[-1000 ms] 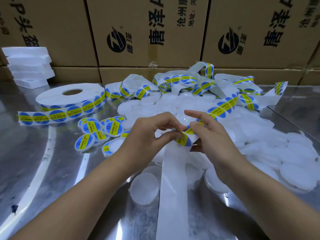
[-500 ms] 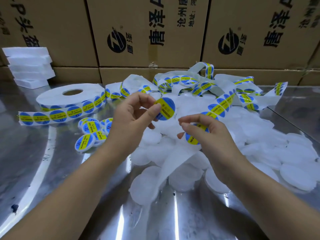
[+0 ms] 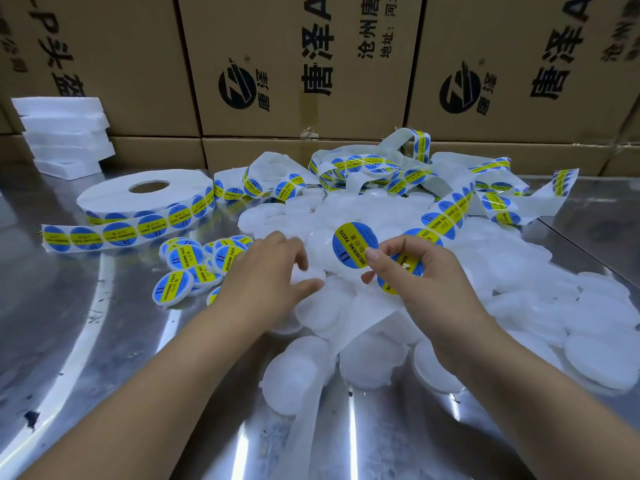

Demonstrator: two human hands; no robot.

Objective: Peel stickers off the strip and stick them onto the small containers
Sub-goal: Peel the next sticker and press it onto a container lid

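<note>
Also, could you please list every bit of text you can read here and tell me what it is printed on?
"SOLDERING PASTE", "II": peeled sticker held by the right hand.
"SOLDERING PASTE", "II": labelled containers on the left.
"唐泽": cardboard boxes, beside a round logo.
"沧州", "地址": same boxes, smaller print, cut off at the top.
Chinese characters on the stickers' yellow band: too small to read.

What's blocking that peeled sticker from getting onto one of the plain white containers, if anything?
Nothing visible does. The right hand pinches the peeled sticker just over the heap of white containers, and the left hand touches the heap right beside it.
</note>
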